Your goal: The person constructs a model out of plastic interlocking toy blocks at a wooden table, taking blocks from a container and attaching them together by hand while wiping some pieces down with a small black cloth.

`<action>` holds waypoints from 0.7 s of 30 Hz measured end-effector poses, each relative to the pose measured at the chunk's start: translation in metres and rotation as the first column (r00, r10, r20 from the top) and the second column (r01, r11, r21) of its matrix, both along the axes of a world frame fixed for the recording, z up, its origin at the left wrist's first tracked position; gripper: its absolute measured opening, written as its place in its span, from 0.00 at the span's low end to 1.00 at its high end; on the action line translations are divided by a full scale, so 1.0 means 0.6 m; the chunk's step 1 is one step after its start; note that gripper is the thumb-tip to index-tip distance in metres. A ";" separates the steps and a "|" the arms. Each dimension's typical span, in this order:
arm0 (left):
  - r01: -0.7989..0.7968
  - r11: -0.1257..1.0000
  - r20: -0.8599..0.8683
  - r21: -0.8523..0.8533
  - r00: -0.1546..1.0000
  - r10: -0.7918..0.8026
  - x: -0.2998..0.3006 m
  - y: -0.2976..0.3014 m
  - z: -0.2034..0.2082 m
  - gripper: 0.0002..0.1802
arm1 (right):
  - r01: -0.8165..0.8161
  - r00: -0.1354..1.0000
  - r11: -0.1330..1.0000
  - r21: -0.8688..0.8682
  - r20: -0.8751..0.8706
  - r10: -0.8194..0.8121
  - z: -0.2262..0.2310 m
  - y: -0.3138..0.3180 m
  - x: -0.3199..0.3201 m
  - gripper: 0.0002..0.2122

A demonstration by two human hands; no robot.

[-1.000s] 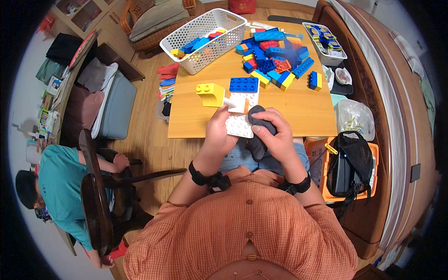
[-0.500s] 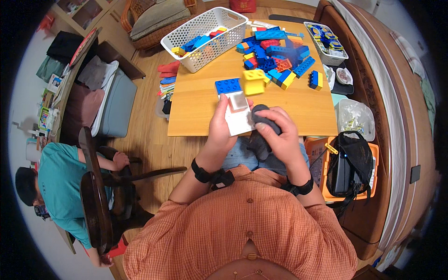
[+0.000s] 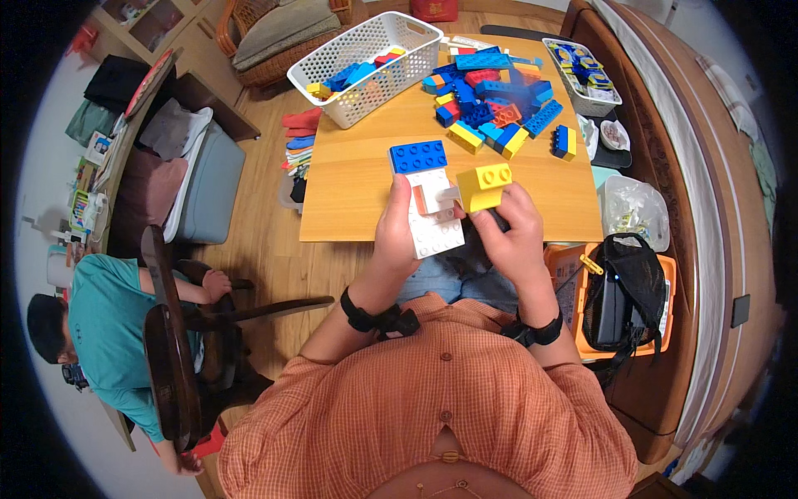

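Observation:
My left hand (image 3: pixel 399 220) is closed round a built piece with white toy bricks (image 3: pixel 436 237) at its near end and a blue studded brick (image 3: pixel 418 155) at its far end. A small orange-brown part shows in its middle. To the right, my right hand (image 3: pixel 511 233) grips a yellow brick piece (image 3: pixel 482 187) between thumb and fingers. The yellow piece stands right against the white bricks; whether they are joined I cannot tell. Part of a dark object (image 3: pixel 499 219) shows beside the right fingers, mostly hidden.
Loose coloured bricks (image 3: pixel 490 91) lie piled on the far part of the wooden table (image 3: pixel 357 195). A white perforated basket (image 3: pixel 366 66) with bricks stands far left, another basket (image 3: pixel 594 104) far right. A person in a teal shirt (image 3: pixel 112 320) sits at left.
My right hand has moved from the rounded dark object to the yellow piece. The yellow piece has come right and nearer. The white bricks are turned so their studs now show.

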State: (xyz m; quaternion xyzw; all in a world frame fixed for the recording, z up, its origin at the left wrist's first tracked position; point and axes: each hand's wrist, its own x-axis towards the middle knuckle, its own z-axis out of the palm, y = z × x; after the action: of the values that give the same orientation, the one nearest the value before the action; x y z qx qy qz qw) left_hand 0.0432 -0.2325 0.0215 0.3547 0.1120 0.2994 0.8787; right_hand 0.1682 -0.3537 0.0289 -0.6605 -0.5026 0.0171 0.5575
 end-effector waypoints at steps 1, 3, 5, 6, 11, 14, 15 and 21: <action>0.050 0.999 0.002 0.000 0.999 -0.050 -0.003 0.000 0.004 0.33 | 0.021 0.998 0.999 0.030 -0.061 -0.019 -0.020 0.000 0.010 0.10; 0.051 0.999 -0.051 -0.007 0.997 -0.051 -0.005 0.001 0.001 0.31 | -0.079 0.958 0.995 0.061 -0.272 0.093 -0.006 -0.008 0.004 0.12; 0.257 0.966 -0.160 -0.040 0.952 -0.260 -0.003 0.012 -0.010 0.30 | -0.216 0.896 0.971 0.099 -0.376 0.238 0.002 -0.006 -0.004 0.15; 0.248 0.967 -0.184 -0.058 0.949 -0.255 -0.002 0.007 -0.006 0.29 | -0.241 0.938 0.968 0.069 -0.238 0.250 -0.001 -0.005 -0.002 0.17; 0.180 0.983 -0.167 0.027 0.971 -0.173 0.002 0.007 -0.021 0.28 | -0.211 0.921 0.977 -0.029 -0.342 0.189 0.002 0.000 -0.003 0.13; 0.100 0.994 -0.124 -0.031 0.987 -0.103 0.007 0.003 -0.013 0.30 | -0.157 0.971 0.988 -0.008 -0.182 0.153 -0.001 -0.005 0.007 0.12; 0.099 0.995 -0.123 -0.031 0.987 -0.102 0.006 0.006 -0.016 0.30 | -0.158 0.971 0.987 -0.008 -0.182 0.154 0.004 -0.007 0.008 0.12; 0.075 0.994 -0.103 -0.084 0.991 -0.084 0.015 0.004 -0.022 0.33 | -0.097 0.969 0.982 0.162 -0.212 0.130 0.014 -0.003 -0.016 0.12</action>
State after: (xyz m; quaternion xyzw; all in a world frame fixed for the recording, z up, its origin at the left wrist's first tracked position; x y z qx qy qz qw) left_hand 0.0525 -0.2298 0.0081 0.3390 0.1561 0.2401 0.8962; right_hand 0.1585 -0.3553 0.0371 -0.5807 -0.4742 0.0846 0.6563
